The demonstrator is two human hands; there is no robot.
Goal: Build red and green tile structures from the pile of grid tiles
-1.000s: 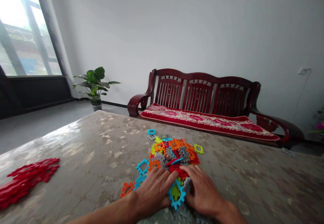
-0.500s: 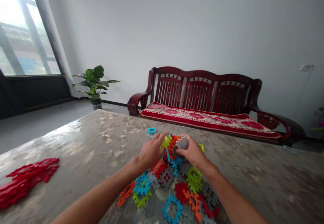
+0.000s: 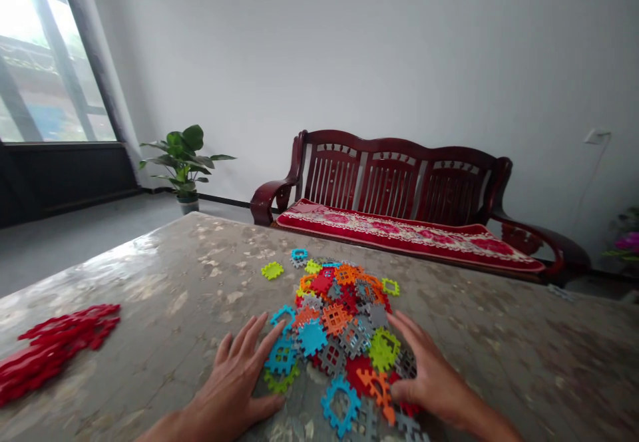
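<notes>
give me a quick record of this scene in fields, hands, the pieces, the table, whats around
left hand: open, flat on the table, touching the pile's left edge
right hand: open, flat, resting on tiles at the pile's right edge
tile pile: flat notched tiles in blue, green, orange, red and grey, overlapping between the hands
stray tile: green, lying apart, beyond the pile to its left
red pieces: separate heap at the table's left edge
table: mottled, glossy top
background: dark wooden bench with red cushion, potted plant
</notes>
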